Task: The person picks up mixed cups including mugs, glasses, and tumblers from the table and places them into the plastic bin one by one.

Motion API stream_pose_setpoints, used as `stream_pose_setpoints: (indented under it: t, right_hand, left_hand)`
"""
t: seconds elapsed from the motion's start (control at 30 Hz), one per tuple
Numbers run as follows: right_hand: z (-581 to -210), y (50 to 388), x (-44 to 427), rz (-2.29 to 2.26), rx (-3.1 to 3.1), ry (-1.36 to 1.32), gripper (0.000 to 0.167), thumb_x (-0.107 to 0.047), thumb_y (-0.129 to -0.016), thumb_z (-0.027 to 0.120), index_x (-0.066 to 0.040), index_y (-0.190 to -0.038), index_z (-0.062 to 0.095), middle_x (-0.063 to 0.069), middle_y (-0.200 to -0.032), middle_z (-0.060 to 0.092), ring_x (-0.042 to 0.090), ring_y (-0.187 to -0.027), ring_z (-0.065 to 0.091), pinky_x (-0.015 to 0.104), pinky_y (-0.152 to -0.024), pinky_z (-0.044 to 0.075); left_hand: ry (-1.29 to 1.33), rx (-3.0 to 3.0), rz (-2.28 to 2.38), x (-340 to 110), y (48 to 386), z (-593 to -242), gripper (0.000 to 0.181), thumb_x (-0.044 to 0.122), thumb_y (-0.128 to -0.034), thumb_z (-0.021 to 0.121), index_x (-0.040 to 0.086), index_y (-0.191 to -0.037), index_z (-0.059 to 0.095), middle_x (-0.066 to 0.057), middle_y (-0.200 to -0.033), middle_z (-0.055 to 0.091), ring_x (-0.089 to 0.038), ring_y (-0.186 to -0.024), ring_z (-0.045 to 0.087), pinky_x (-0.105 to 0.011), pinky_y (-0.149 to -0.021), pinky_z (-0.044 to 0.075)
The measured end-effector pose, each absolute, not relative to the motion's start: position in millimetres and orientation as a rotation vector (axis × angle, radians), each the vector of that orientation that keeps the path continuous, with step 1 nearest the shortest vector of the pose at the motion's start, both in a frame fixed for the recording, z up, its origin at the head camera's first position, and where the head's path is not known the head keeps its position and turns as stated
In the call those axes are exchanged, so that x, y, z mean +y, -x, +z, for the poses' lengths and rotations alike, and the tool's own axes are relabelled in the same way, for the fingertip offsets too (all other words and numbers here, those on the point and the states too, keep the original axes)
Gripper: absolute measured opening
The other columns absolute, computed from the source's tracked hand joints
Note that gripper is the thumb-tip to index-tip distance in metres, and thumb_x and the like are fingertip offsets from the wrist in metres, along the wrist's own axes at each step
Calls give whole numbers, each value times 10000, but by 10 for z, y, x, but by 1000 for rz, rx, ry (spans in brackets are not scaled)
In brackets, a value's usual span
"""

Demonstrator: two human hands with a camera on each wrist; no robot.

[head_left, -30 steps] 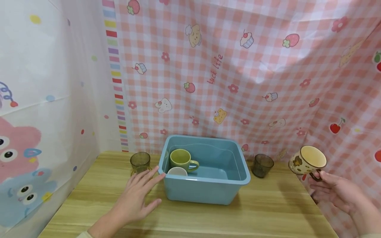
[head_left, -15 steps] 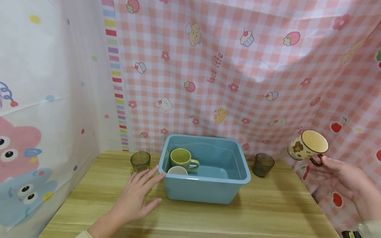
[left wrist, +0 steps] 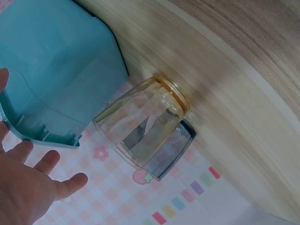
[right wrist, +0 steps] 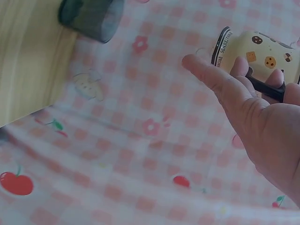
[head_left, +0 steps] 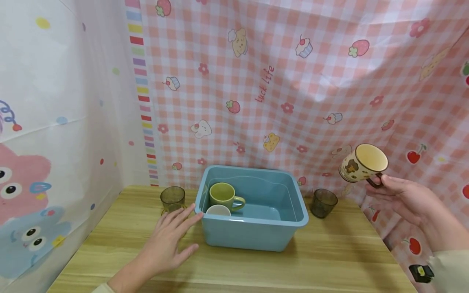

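Observation:
A cream mug [head_left: 360,163] with brown patterns hangs tilted in the air at the right, its dark handle pinched by my right hand [head_left: 414,203]. The right wrist view shows the same mug [right wrist: 267,54] with fingers of my right hand [right wrist: 262,117] at its handle. My left hand [head_left: 166,242] has its fingers spread, the fingertips at the left rim of the blue bin [head_left: 253,234]. Inside the bin, at its left, are a green mug [head_left: 222,194] and a white cup [head_left: 218,211]. In the left wrist view my left hand [left wrist: 28,183] is beside the bin [left wrist: 56,61].
A dark glass [head_left: 324,203] stands right of the bin. Left of it is another dark glass [head_left: 173,197], and the left wrist view shows an amber clear glass [left wrist: 140,122] close to it. Patterned cloth [head_left: 220,81] hangs behind the wooden table [head_left: 329,260].
My right hand has raised the cream mug from its earlier height and, in the last half second, moved it left. The left hand and the bin have stayed put.

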State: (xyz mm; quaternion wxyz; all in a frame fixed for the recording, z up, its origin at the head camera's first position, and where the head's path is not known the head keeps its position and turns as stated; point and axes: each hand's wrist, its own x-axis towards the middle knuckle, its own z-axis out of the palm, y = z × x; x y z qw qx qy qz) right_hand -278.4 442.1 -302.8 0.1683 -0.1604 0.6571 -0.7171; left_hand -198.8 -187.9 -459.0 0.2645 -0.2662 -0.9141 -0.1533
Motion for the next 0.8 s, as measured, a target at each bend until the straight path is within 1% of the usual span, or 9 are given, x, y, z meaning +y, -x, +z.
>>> stream_pose_setpoints:
  t: [0.2, 0.3, 0.37, 0.4, 0.53, 0.7, 0.8]
  right_hand:
    - [-2889, 2859, 4181, -2022, 1908, 411, 436, -186, -1180, 314, -189, -1176, 750, -92, -1191, 797, 71, -1099, 760, 305, -867, 647]
    - [-2834, 2898, 4063, -2038, 1884, 438, 410, -165, -1176, 332, -174, -1191, 741, -72, -1194, 785, 101, -1108, 766, 293, -889, 642]
    - [-2803, 2925, 3985, -2054, 1853, 451, 397, -144, -1172, 340, -148, -1191, 736, -30, -1194, 775, 125, -1114, 768, 311, -908, 646]
    - [-2789, 2940, 3946, -2048, 1854, 451, 393, -143, -1170, 347, -145, -1190, 739, -29, -1196, 773, 125, -1112, 769, 313, -907, 646]
    - [-2733, 2987, 3786, -1988, 1901, 419, 383, -177, -1171, 363, -154, -1168, 746, -52, -1194, 779, 102, -1112, 761, 357, -885, 651]
    - [-2680, 3021, 3567, -1898, 2036, 354, 336, -254, -1163, 426, -218, -1170, 760, -108, -1185, 780, 59, -1111, 748, 367, -889, 650]
    - [-2671, 3042, 3442, -1854, 2092, 341, 308, -286, -1157, 449, -238, -1176, 753, -124, -1176, 776, 51, -1115, 742, 373, -901, 651]
  left_hand:
    - [726, -2463, -411, -1884, 1987, -4598, 849, 354, -857, 872, 278, -1610, 486, -91, -1684, 472, -448, -1394, 565, -799, -1050, 455]
    - [728, -2457, -405, -1886, 1986, -4604, 850, 363, -860, 868, 284, -1613, 481, -90, -1683, 474, -445, -1392, 567, -786, -1050, 463]
    - [731, -2455, -400, -1885, 1988, -4602, 847, 369, -863, 864, 286, -1613, 480, -86, -1683, 475, -442, -1392, 568, -778, -1053, 466]
    - [732, -2455, -398, -1886, 1988, -4602, 845, 375, -865, 861, 287, -1614, 479, -84, -1683, 475, -441, -1393, 569, -776, -1054, 467]
    - [737, -2453, -398, -1885, 1991, -4601, 845, 385, -865, 859, 288, -1614, 480, -84, -1683, 477, -444, -1394, 568, -769, -1059, 468]
    - [733, -2450, -404, -1888, 1990, -4598, 845, 379, -858, 868, 278, -1607, 490, -91, -1679, 481, -446, -1393, 568, -764, -1064, 467]
    - [729, -2451, -395, -1888, 1988, -4601, 841, 385, -859, 864, 281, -1606, 491, -88, -1679, 482, -443, -1391, 571, -762, -1063, 470]
